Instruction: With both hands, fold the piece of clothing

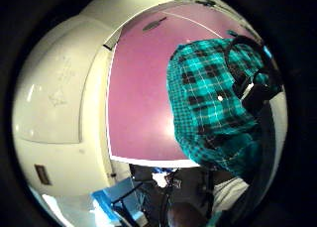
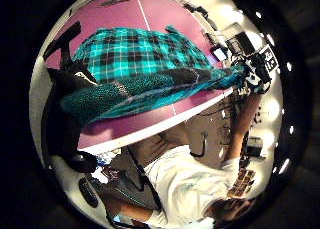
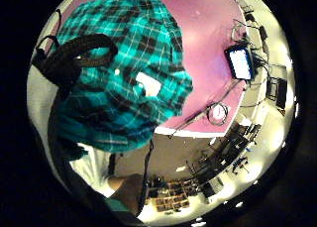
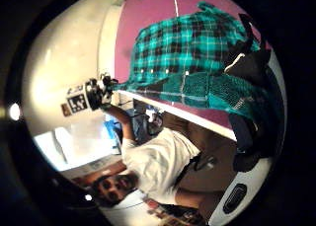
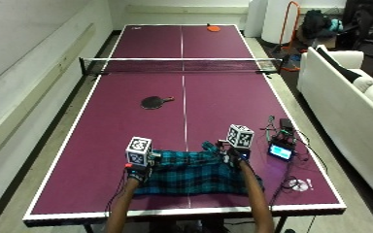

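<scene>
A teal and black plaid shirt (image 5: pixel 193 174) lies spread near the front edge of the purple table tennis table (image 5: pixel 186 107). My left hand (image 5: pixel 139 171) grips its left side, and my right hand (image 5: pixel 233 158) grips its upper right corner. In the left thumb side palm view the shirt's (image 2: pixel 140 64) edge stretches in a raised band across to the right hand (image 2: pixel 252 71). The right thumb side palm view shows the same band of shirt (image 4: pixel 197 53) running to the left hand (image 4: pixel 96 95). Cloth (image 1: pixel 213 103) fills much of both little finger side views (image 3: pixel 124 88).
A black paddle (image 5: pixel 154 102) lies mid-table and an orange one (image 5: pixel 213 28) at the far end, beyond the net (image 5: pixel 183 65). A small lit screen (image 5: pixel 280 152) with cables and a cable coil (image 5: pixel 297 184) sit right of the shirt. A white sofa (image 5: pixel 348 97) stands to the right.
</scene>
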`<state>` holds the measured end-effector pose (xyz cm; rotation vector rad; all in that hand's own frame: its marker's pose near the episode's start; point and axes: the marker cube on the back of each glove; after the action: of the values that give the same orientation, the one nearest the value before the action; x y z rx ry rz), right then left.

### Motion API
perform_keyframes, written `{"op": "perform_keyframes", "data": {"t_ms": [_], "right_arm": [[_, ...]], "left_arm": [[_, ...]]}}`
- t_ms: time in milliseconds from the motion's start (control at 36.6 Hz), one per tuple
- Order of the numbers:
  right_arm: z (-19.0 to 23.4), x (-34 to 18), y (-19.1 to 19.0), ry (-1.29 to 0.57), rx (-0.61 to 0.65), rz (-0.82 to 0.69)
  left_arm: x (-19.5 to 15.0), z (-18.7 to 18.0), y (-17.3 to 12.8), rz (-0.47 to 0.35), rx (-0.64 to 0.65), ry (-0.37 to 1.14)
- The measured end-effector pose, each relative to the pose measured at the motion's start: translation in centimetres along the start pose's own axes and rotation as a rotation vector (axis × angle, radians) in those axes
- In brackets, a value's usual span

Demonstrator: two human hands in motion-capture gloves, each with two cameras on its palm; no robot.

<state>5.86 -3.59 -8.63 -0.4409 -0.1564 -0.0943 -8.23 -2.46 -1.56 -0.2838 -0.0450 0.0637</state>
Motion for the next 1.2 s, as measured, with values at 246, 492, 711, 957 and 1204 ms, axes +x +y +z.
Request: {"op": "perform_keyframes", "data": {"t_ms": [246,492,711,957,1204], "right_arm": [[-0.9,0.6,-10.7,-0.052,-0.129,0.248],[-1.0,3.2,-10.6,-0.125,0.285,0.299],[3.3,7.7,-3.1,-0.150,0.440,0.545],[10.6,9.3,1.4,-0.075,0.389,0.847],[12.7,9.4,-0.8,0.075,0.494,0.899]], "left_arm": [[0.2,-3.0,-4.6,-0.187,-0.268,0.080],[-1.6,0.0,-7.9,-0.304,0.032,0.037],[-1.0,3.8,-3.8,-0.166,-0.050,-0.067],[-0.1,8.1,-0.6,-0.072,-0.233,-0.132],[3.5,8.6,-1.4,-0.098,-0.266,-0.158]]}}
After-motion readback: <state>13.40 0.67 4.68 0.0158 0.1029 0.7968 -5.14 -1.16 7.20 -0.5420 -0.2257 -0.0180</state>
